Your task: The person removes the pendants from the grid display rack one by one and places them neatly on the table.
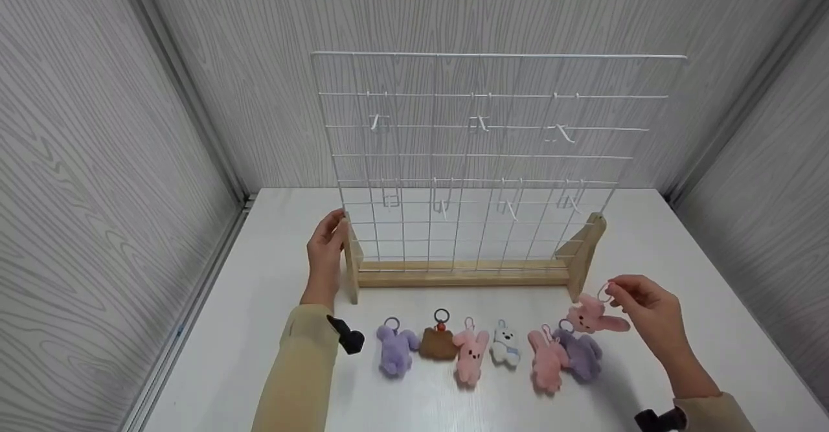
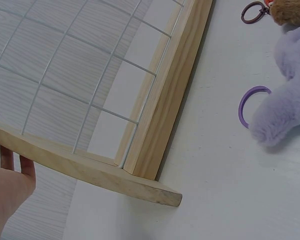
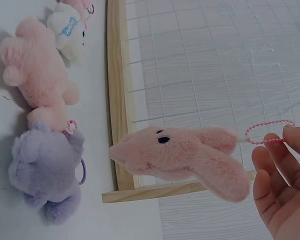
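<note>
My right hand (image 1: 654, 312) pinches the pink bead chain (image 3: 270, 131) of a pink plush rabbit keychain (image 3: 175, 150), which hangs off the table near the display rack's right end. The left hand (image 1: 326, 247) holds the wooden left side (image 1: 352, 263) of the white wire grid rack (image 1: 479, 156); in the left wrist view its fingers go behind the wood and its thumb is hidden. Several hooks (image 1: 482, 123) on the grid carry nothing. Below the right hand lie a purple plush keychain (image 1: 581, 354) and another pink one (image 1: 548, 361), touching each other.
Along the table front lie a purple plush keychain (image 1: 396, 351), a brown one (image 1: 438, 343), a pink rabbit (image 1: 471, 357) and a small white bear (image 1: 505, 346). The rack's wooden base (image 1: 463, 280) stands on the white table (image 1: 259, 328). Grey wood-grain panels (image 1: 194, 4) surround it.
</note>
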A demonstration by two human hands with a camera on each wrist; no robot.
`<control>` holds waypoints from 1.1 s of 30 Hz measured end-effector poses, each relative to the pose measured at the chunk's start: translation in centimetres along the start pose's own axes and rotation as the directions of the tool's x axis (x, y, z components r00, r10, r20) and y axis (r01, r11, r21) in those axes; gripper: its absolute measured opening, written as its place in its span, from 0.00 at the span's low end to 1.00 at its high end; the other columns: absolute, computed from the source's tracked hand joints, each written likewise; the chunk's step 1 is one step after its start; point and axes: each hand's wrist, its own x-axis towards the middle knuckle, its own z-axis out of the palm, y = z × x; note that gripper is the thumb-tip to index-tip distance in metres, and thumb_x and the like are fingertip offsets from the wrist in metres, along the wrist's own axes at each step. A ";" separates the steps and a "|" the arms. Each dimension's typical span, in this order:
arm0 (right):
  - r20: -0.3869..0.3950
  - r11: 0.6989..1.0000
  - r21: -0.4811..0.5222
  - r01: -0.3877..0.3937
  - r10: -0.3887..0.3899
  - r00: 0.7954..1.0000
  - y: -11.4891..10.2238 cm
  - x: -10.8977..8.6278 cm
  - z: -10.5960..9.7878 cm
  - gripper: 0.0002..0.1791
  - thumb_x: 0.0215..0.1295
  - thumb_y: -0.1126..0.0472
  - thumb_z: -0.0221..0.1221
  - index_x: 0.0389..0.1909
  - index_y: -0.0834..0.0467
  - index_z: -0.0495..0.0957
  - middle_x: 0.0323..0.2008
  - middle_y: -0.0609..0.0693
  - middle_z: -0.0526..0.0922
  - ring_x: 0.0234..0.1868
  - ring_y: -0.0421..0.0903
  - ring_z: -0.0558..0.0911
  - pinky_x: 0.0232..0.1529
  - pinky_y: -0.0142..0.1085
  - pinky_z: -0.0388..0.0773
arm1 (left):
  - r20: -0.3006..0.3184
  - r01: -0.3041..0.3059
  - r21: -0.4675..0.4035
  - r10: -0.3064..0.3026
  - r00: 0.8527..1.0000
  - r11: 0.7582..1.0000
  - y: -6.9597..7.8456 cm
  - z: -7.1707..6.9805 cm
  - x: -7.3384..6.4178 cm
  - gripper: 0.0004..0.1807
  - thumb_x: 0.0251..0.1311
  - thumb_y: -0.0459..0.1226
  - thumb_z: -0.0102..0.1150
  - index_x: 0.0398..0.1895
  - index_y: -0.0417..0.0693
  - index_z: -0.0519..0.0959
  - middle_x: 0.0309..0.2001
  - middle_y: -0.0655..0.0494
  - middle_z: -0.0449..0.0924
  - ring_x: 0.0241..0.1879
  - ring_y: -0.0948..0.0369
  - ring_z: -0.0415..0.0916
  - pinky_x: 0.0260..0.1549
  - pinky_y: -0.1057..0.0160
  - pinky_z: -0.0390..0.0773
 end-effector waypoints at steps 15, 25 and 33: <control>-0.037 0.999 -0.012 -0.047 0.047 0.998 4.6 -1.7 -1.9 0.07 0.61 0.65 0.60 0.39 0.64 0.79 0.31 0.51 0.82 0.29 0.41 0.80 0.28 0.27 0.76 | -0.005 0.012 -0.033 -0.012 1.000 0.999 0.1 0.1 0.1 0.21 0.63 0.42 0.55 0.58 0.48 0.72 0.55 0.54 0.70 0.55 0.61 0.68 0.55 0.60 0.68; -0.078 0.995 -0.040 -0.096 0.093 0.993 4.9 -2.6 -3.3 0.09 0.61 0.65 0.61 0.40 0.65 0.79 0.31 0.49 0.83 0.28 0.39 0.80 0.28 0.26 0.76 | 0.033 0.024 -0.037 -0.023 0.999 0.999 2.1 0.4 -1.1 0.21 0.66 0.37 0.52 0.61 0.43 0.68 0.57 0.50 0.68 0.57 0.58 0.67 0.58 0.55 0.64; -0.112 0.986 -0.069 -0.149 0.140 0.984 6.1 -4.0 -4.5 0.09 0.61 0.65 0.61 0.41 0.66 0.79 0.29 0.50 0.83 0.27 0.38 0.80 0.26 0.26 0.76 | 0.040 0.024 -0.031 -0.023 0.999 0.999 1.9 0.4 -1.1 0.20 0.67 0.37 0.51 0.61 0.43 0.69 0.56 0.50 0.68 0.57 0.58 0.67 0.57 0.57 0.65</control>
